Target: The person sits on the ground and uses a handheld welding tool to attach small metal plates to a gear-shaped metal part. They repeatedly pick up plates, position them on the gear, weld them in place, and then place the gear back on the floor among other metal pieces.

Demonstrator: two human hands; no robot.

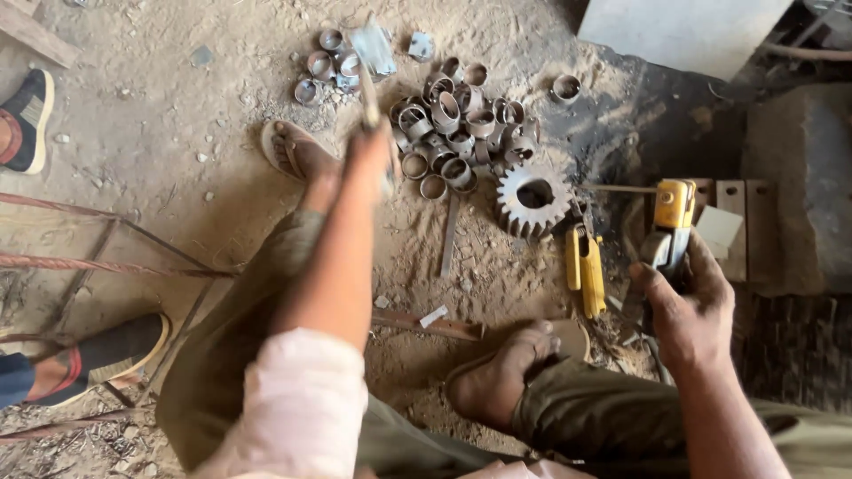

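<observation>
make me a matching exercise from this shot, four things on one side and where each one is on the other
Things:
1. gear wheel
2. pile of metal rings
3. yellow-handled tool
4. flat metal strip

Places:
A. gripped in the right hand
B. on the dirt just below the ring pile
C. on the ground right of the rings, teeth outward
D. heaped beyond the raised left hand

Pairs: 1-C, 2-D, 3-A, 4-B

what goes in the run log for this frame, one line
left hand: raised, blurred, grips tool | right hand: grips yellow-handled tool | gear beside metal rings on dirt floor
</observation>
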